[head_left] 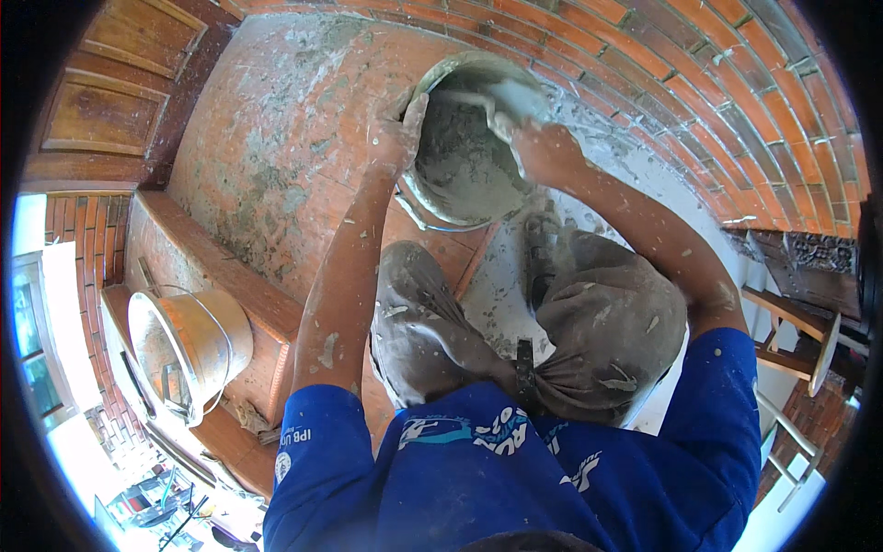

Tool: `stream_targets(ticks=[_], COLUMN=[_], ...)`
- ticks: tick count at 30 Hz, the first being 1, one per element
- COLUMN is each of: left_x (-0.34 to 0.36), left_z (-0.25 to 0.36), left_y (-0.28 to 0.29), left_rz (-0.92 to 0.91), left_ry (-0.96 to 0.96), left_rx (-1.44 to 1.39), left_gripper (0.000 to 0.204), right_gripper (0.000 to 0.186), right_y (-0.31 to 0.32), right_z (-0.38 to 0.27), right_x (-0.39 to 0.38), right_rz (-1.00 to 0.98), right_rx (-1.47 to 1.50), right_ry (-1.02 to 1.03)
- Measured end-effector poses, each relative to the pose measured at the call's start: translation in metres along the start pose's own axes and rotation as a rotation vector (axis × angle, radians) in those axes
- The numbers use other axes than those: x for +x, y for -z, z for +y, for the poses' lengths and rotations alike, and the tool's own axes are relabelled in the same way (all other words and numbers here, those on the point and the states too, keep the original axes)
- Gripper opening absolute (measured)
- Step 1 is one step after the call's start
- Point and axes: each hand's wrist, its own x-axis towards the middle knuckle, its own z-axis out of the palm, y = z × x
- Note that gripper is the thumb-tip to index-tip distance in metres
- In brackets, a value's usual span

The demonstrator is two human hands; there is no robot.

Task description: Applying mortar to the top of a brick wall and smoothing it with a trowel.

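Note:
A mortar-caked bucket (430,198) is tipped toward me in front of my knees, with wet grey mortar (464,147) inside it. My left hand (395,143) is closed on its left rim, thumb over the edge. At the right side of the opening, my right hand (544,155) is closed round the handle of what looks like a trowel (474,98). Its bent neck reaches into the bucket, while the blade is hidden or covered by mortar. Splashes of mortar spot both forearms.
A second, pale bucket (225,336) with a wire handle lies tilted on the tiled step (221,267) at left. Mortar spatters the tiled floor (303,138). A brick wall (699,83) curves along the far right, a wooden door (110,110) stands far left, and wooden furniture (796,336) is at right.

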Motion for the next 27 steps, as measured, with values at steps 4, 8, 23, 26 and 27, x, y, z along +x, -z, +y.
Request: stream_targets(ticks=[4,8,23,26,27], left_x=[-0.003,-0.004,0.048,0.057,0.053], left_z=[0.011,-0.012,-0.031,-0.047,-0.041], left_y=[-0.01,0.005,0.011,0.012,0.014], left_rz=[-0.008,0.025,-0.101,-0.091,-0.086], left_ry=[0.05,0.102,0.073,0.109,0.116], left_rx=[0.012,0.026,0.038,-0.038,-0.002], left_gripper=[0.041,0.04,0.042,0.041,0.042], right_gripper=[0.043,0.05,0.062,0.051,0.045], right_y=[-0.045,-0.032,-0.123,-0.059,-0.033], right_z=[-0.01,0.008,0.24,0.251,0.226], right_x=[0.002,-0.014,-0.191,-0.209,-0.199], right_rz=[0.027,-0.131,0.207,0.307,0.391], right_rx=[0.034,0.004,-0.234,-0.48,-0.458], right_ry=[0.022,0.089,0.031,0.05,0.039])
